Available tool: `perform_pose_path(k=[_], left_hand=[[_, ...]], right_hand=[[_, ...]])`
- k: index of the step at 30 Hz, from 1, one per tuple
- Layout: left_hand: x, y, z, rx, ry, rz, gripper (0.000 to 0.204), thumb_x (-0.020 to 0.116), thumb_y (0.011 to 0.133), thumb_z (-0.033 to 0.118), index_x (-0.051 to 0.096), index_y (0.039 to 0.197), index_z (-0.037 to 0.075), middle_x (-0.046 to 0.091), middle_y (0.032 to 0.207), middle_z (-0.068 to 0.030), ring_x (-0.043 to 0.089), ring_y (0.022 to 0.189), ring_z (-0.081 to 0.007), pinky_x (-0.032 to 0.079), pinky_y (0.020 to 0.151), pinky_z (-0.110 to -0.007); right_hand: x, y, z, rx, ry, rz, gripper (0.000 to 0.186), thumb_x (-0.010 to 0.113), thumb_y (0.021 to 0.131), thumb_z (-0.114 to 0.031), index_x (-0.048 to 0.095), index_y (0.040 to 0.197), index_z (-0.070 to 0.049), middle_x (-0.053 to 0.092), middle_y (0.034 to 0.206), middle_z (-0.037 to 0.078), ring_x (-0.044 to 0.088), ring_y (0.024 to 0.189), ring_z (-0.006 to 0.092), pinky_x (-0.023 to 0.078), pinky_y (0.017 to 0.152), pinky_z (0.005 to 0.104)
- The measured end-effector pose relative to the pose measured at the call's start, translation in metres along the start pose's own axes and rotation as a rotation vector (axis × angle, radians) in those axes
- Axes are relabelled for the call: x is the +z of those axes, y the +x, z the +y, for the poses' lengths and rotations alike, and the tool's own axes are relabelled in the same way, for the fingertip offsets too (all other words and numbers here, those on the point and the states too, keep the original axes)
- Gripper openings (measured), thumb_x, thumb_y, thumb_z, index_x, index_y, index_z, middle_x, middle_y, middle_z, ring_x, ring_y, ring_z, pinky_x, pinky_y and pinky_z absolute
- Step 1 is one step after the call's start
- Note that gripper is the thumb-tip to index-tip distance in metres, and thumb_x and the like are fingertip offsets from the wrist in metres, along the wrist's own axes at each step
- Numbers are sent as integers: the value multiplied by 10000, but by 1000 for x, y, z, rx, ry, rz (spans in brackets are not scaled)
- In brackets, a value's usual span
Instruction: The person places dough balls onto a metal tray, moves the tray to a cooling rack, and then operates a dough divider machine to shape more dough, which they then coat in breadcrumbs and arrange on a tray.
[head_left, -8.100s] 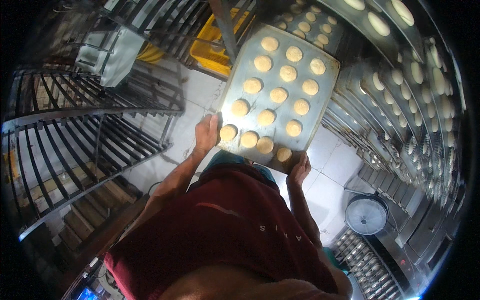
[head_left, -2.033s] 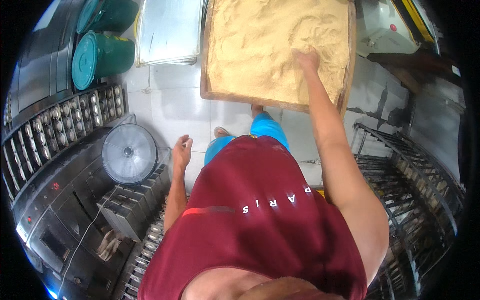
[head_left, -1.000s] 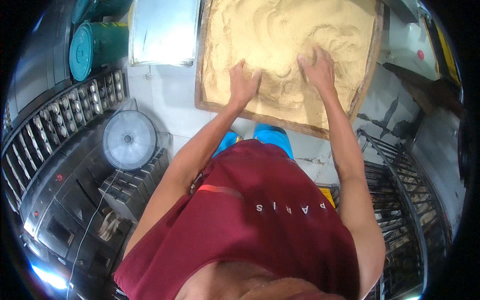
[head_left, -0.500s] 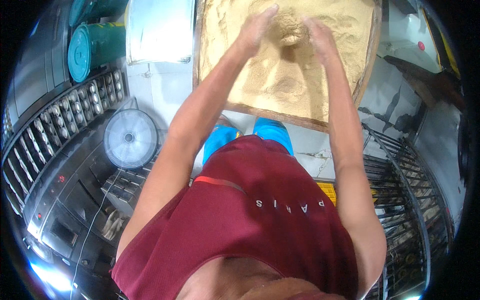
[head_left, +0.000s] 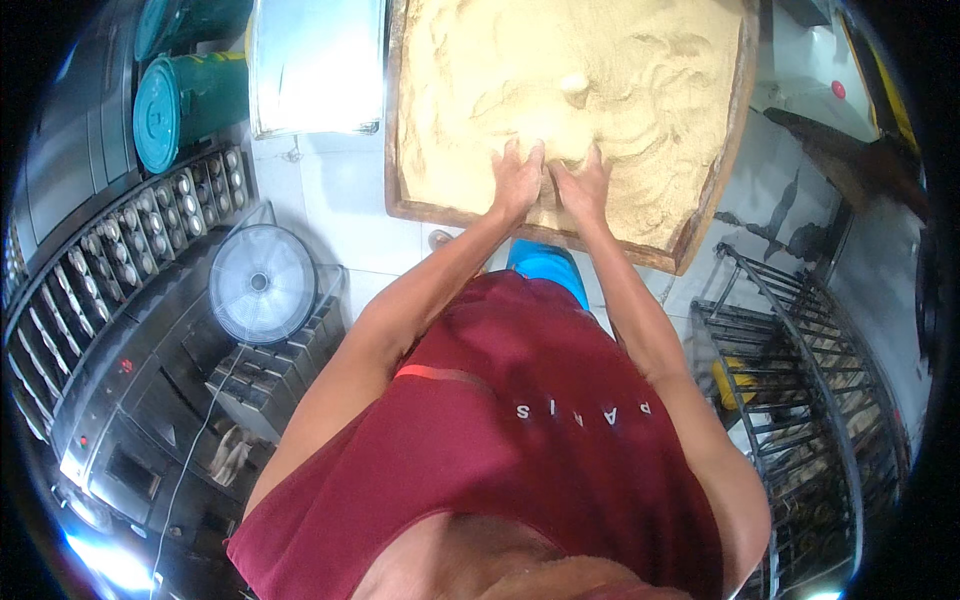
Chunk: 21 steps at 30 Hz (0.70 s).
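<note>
A shallow wooden-framed tray (head_left: 440, 213) holds a wide layer of pale yellow powder or fine meal (head_left: 480, 75). Near the tray's close edge, my left hand (head_left: 518, 182) rests on the powder with its fingers apart, the tips sunk into it. Just to the right, my right hand (head_left: 586, 188) also touches the powder, fingers and thumb spread and tips partly buried. Neither hand visibly grips anything. Beyond them a small pale lump (head_left: 574, 84) sits on the surface, with ridges and furrows around it.
Left of the tray lies a bright metal sheet (head_left: 318, 65), with teal lidded bins (head_left: 158, 115) farther left. A round fan (head_left: 262, 283) stands by a rack of moulds (head_left: 150, 215). Black metal racks (head_left: 790, 370) stand at the right, around a yellow container (head_left: 733, 383).
Both hands have come back toward me and down onto the powder, closer together. The clump of powder between them is gone from there. The powder's surface looks more spread out.
</note>
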<state>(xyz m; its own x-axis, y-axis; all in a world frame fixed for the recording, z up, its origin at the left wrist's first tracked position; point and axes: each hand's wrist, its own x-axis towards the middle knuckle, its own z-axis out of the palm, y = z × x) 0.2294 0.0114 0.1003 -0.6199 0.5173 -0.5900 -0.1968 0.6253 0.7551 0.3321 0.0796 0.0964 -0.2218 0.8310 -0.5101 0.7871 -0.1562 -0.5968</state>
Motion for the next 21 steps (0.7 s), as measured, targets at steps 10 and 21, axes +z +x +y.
perform_pose_path(k=[10,21], left_hand=[[-71,74,86,568,522,157,529,652,940,348,562,1326,-2,504,1383,-270,444,1335,-399,343,1141,-462],[-46,117,90,420,860,25,577,568,910,378,479,1386,66,438,1411,-281,385,1345,-485,371,1056,-663]], right_hand=[[-85,72,-69,-205,-17,-77,685,771,829,-350,538,1393,-37,493,1439,194,525,1290,312,452,1065,425],[-7,163,-194,-551,-728,-173,786,666,854,-586,411,1514,-243,287,1596,157,211,1490,389,206,1177,658]])
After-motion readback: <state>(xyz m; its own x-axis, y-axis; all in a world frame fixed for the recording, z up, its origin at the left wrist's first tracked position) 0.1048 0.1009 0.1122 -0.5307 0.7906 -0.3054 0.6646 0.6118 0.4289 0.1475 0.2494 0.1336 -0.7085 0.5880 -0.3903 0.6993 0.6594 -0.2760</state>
